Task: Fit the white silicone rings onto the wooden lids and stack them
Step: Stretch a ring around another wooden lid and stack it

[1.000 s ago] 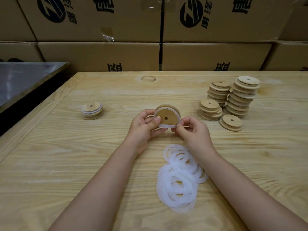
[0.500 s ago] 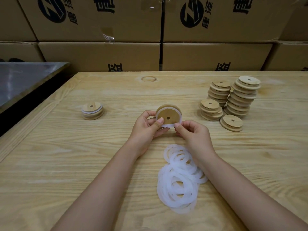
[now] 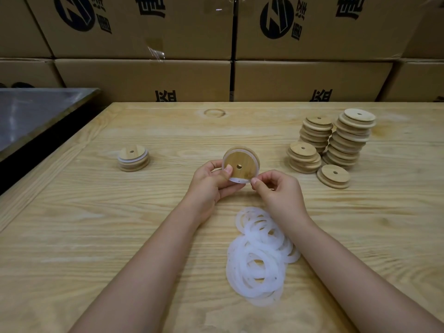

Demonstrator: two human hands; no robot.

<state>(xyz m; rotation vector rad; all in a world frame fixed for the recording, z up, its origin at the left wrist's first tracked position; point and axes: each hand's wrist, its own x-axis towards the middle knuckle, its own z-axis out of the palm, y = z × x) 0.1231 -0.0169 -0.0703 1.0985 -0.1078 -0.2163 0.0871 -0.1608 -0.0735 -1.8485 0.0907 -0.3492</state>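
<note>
Closed cartons behind table; hands pinch ringed lid.

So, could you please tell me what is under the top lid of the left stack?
A white ring shows, then more lids; their faces are covered.

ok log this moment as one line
step: fitting ring | left hand: holds wooden lid | right hand: pinches white silicone ring at lid's lower edge | ringed stack: left | bare lid stacks: right
</note>
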